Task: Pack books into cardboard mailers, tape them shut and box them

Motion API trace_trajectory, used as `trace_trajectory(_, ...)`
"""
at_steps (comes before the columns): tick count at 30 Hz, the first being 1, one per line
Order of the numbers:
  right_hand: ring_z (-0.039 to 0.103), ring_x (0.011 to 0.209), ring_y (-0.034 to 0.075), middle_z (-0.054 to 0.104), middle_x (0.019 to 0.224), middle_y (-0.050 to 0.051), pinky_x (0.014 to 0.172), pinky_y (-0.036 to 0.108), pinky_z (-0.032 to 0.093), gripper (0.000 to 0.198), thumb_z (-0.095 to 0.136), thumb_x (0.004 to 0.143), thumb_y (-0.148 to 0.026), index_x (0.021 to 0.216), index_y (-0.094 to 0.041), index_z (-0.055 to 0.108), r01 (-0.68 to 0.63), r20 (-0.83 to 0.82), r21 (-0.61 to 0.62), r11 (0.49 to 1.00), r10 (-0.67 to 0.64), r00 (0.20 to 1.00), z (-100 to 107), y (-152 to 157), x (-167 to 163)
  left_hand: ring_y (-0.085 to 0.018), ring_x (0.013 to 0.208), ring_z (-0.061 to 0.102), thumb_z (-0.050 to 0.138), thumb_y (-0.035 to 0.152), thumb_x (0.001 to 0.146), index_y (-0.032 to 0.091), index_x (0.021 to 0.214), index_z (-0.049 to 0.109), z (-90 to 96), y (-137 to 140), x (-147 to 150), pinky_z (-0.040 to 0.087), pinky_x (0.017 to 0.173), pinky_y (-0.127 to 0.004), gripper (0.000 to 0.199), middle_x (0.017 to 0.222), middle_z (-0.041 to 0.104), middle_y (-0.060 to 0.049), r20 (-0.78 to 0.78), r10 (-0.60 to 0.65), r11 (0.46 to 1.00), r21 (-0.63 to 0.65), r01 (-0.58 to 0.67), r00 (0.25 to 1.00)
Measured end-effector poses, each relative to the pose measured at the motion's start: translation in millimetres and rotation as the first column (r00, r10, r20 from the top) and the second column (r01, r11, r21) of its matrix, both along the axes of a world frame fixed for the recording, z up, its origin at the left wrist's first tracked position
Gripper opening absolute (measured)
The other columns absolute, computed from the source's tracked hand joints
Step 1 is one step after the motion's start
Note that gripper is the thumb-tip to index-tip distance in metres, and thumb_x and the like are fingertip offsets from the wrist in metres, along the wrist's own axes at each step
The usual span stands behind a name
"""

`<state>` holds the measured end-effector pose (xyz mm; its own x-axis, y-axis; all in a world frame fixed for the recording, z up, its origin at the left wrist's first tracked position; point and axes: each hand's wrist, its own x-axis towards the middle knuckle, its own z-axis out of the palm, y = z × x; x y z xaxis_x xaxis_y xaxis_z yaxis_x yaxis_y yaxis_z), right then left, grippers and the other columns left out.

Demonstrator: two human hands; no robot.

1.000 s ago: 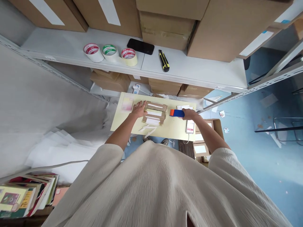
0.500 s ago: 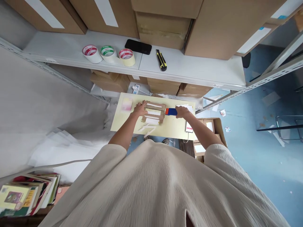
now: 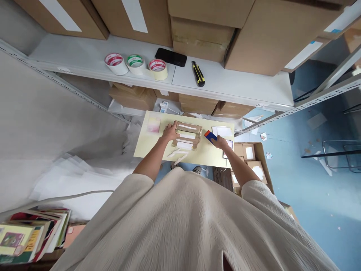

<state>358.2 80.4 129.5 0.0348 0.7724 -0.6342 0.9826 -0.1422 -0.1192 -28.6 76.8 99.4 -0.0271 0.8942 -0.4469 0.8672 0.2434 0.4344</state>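
**Blue block (image 3: pixel 211 137) with an orange end held beside a brown taped bundle (image 3: pixel 189 136) on a pale yellow worktop (image 3: pixel 208 158)**

At the far left, a stack of books (image 3: pixel 25 237) is seen below a heap of white sheets (image 3: pixel 79 173). Further right, on a grey shelf (image 3: pixel 242 81) beyond the worktop, three tape rolls (image 3: pixel 116 64) are lined up, followed by a black phone (image 3: pixel 170 57).

On the worktop, the left hand (image 3: pixel 170 132) is laid against the left side of the bundle, which is marked with white labels; how firmly its grip is closed cannot be told. The bundle is placed near the middle of the worktop, with white strips (image 3: pixel 177 152) scattered just in front. On the shelf, a yellow and black cutter (image 3: pixel 198 74) is set down.

To the right of the bundle, and apart from it, the blue block is held in the grip of the right hand (image 3: pixel 220 143), its orange end pointed leftward. Beside that hand, white papers (image 3: pixel 222 131) and a lit phone (image 3: pixel 229 144) are laid. At the right, an open carton (image 3: pixel 266 169) is filled with small labelled boxes (image 3: pixel 257 170).
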Motion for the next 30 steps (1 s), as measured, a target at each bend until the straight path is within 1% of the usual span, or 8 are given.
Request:
trace_trajectory(4,0.078,0.126,0.039,0.081,0.137,0.024,0.094,0.043,0.063,0.056,0.051,0.111,-0.049,0.156,-0.019,0.067,-0.003,0.056,0.072,0.997,-0.001,0.998,-2.6,-13.1,-5.8,-0.052,0.156,0.055,0.087,0.043,0.078,0.029,0.19,0.026,-5.3,-1.7,-5.3,0.049,0.127,-0.058,0.129,0.166,0.057,-0.022,0.052,0.02,1.0,0.004,-0.021,0.998)
trace_trajectory(8,0.074,0.136,0.038,0.078,0.144,0.021,0.111,0.051,0.058,0.055,0.049,0.113,-0.046,0.16,-0.022,0.065,0.016,0.096,0.07,0.997,-0.022,0.995,-9.3,-25.7,-10.7,-0.049,0.154,0.057,0.086,0.041,0.08,0.026,0.19,0.029,-6.8,-7.5,-12.1,0.049,0.128,-0.055,0.126,0.163,0.058,-0.02,0.121,0.011,1.0,0.028,-0.014,0.993)
trace_trajectory(11,0.072,0.139,0.037,0.075,0.148,0.022,0.117,0.049,0.054,0.051,0.052,0.112,-0.043,0.155,-0.02,0.067,0.054,0.099,0.056,0.997,-0.059,0.993,-14.3,-31.4,-14.2,-0.045,0.154,0.058,0.086,0.04,0.081,0.026,0.19,0.031,-11.3,-11.8,-17.8,0.046,0.132,-0.052,0.123,0.16,0.062,-0.018,0.183,0.006,0.998,0.067,-0.019,0.983)
trace_trajectory(14,0.071,0.14,0.037,0.071,0.154,0.025,0.114,0.047,0.055,0.048,0.051,0.113,-0.042,0.151,-0.018,0.068,0.107,0.068,0.141,0.984,-0.118,0.991,-15.4,-30.8,-27.2,-0.041,0.153,0.059,0.086,0.043,0.081,0.024,0.191,0.027,-18.6,-13.8,-23.6,0.046,0.132,-0.05,0.127,0.159,0.064,-0.017,0.237,0.017,0.996,0.085,-0.038,0.971)
trace_trajectory(16,0.072,0.139,0.036,0.071,0.155,0.025,0.111,0.044,0.057,0.052,0.045,0.117,-0.048,0.154,-0.018,0.064,0.164,-0.034,0.204,0.965,-0.16,0.986,-13.5,-25.9,-42.9,-0.038,0.152,0.06,0.086,0.046,0.08,0.022,0.191,0.024,-23.6,-13.8,-27.1,0.049,0.128,-0.047,0.129,0.159,0.065,-0.018,0.277,0.019,0.994,0.094,-0.047,0.961)
trace_trajectory(20,0.075,0.136,0.032,0.075,0.153,0.02,0.107,0.037,0.059,0.07,0.044,0.119,-0.065,0.171,-0.019,0.049,0.225,-0.265,0.199,0.954,-0.169,0.949,-7.3,-12.9,-81.0,-0.035,0.143,0.066,0.088,0.047,0.079,0.023,0.188,0.029,-30.2,-14.5,-31.3,0.053,0.124,-0.047,0.126,0.155,0.068,-0.017,0.331,-0.001,0.992,0.123,-0.042,0.944)
trace_trajectory(24,0.077,0.133,0.032,0.077,0.15,0.019,0.102,0.035,0.062,0.079,0.056,0.116,-0.065,0.177,-0.018,0.045,0.191,-0.255,0.156,0.969,-0.148,0.956,-3.5,-12.7,-106.5,-0.04,0.149,0.064,0.089,0.046,0.078,0.021,0.187,0.031,-32.0,-21.4,-32.9,0.051,0.126,-0.049,0.126,0.159,0.065,-0.02,0.334,-0.009,0.993,0.117,-0.032,0.942)
trace_trajectory(30,0.078,0.128,0.034,0.079,0.145,0.019,0.103,0.039,0.062,0.077,0.055,0.115,-0.054,0.181,-0.019,0.039,0.213,-0.266,0.183,0.96,-0.16,0.951,9.2,-23.5,-114.5,-0.042,0.152,0.06,0.092,0.04,0.077,0.022,0.191,0.021,-20.5,-27.8,-34.2,0.049,0.128,-0.051,0.135,0.159,0.066,-0.019,0.376,-0.05,0.992,0.129,0.001,0.925)
